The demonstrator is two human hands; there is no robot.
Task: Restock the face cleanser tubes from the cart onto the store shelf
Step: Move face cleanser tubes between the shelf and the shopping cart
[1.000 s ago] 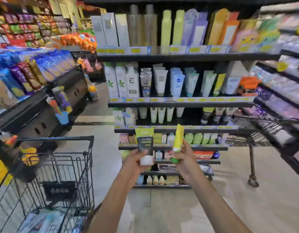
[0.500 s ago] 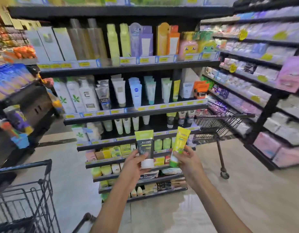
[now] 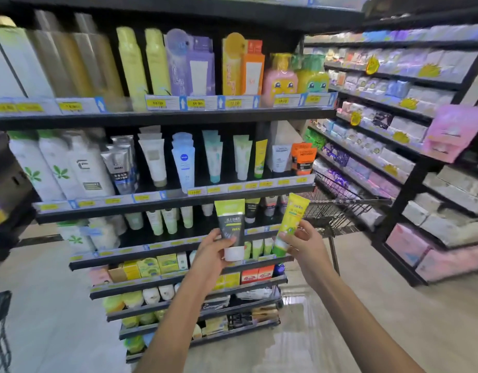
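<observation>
Meanwhile, we hold two light, squeezable plastic cleanser tubes before the black store shelf (image 3: 176, 201): left hand (image 3: 215, 247) closed on the dark green-topped tube (image 3: 230, 226), right hand (image 3: 303, 244) on the yellow tube (image 3: 291, 219), both gripped low near the stiffer caps.

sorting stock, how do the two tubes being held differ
The dark tube in the left hand is dark grey with a lime-green top band and a white cap; the yellow tube in the right hand is bright yellow with a green base. The dark tube looks wider and stands nearly upright; the yellow tube is slimmer and leans right. Both are held cap-down before the shelf.
</observation>
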